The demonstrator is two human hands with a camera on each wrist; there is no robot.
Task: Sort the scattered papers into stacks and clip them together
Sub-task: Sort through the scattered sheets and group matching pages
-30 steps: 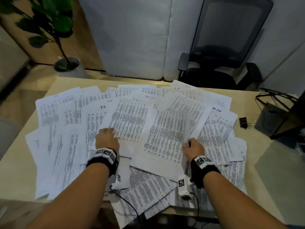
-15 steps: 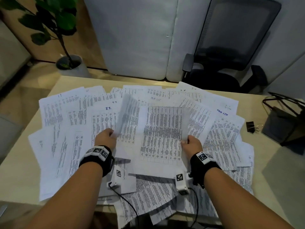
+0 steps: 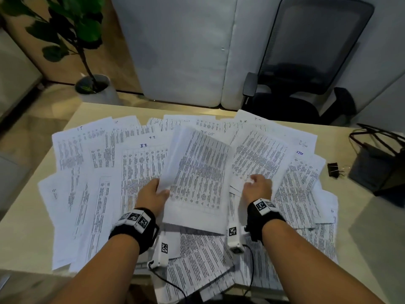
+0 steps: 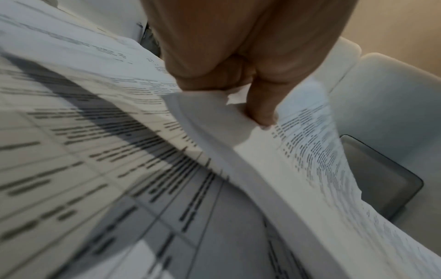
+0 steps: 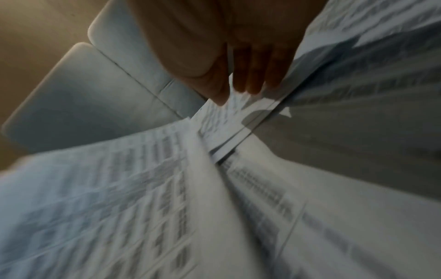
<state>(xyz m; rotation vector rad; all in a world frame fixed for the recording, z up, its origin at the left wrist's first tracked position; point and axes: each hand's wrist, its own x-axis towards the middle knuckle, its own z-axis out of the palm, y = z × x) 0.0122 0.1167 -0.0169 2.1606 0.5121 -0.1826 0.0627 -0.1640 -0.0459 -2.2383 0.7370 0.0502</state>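
Observation:
Printed sheets lie scattered [image 3: 92, 194] across the pale table [image 3: 361, 233]. My left hand [image 3: 156, 191] pinches the lower left corner of a few sheets [image 3: 197, 172] and holds them tilted up off the pile; in the left wrist view the left hand [image 4: 260, 113] presses on these lifted sheets [image 4: 310, 151]. My right hand [image 3: 256, 187] is just to their right, on the lower edge of another printed sheet [image 3: 258, 154]. In the blurred right wrist view the right hand [image 5: 238, 92] has its thumb and fingers closing on that edge. A black binder clip [image 3: 334, 170] lies on the table, right of the papers.
A dark stand with black wire loops [image 3: 377, 163] sits at the table's right edge. Behind the table are a black office chair [image 3: 306, 84], a pale padded panel [image 3: 186, 51] and a potted plant [image 3: 92, 84]. Some sheets overhang the near edge.
The sheet my right hand held at its right edge is now in my left hand with the other lifted sheet. My right hand has moved right onto another sheet.

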